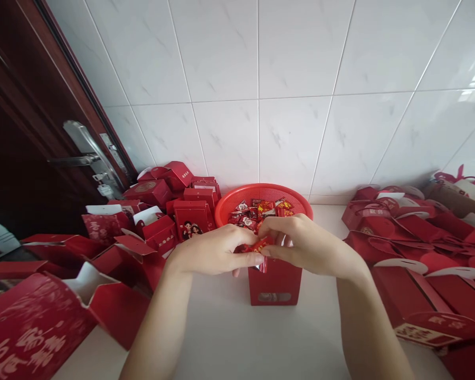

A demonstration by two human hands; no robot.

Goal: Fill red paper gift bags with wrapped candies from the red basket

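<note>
Red-wrapped sweets are held in the narrow grip of the left hand, just above an upright red box with an oval window, by which the tabletop is touched. The sweets are met by the curled fingers of the right hand; whether they are also pinched by that grip cannot be told. Behind, more wrapped sweets are held in a red plastic basket. The box is flanked by red cartons on both sides.
</note>
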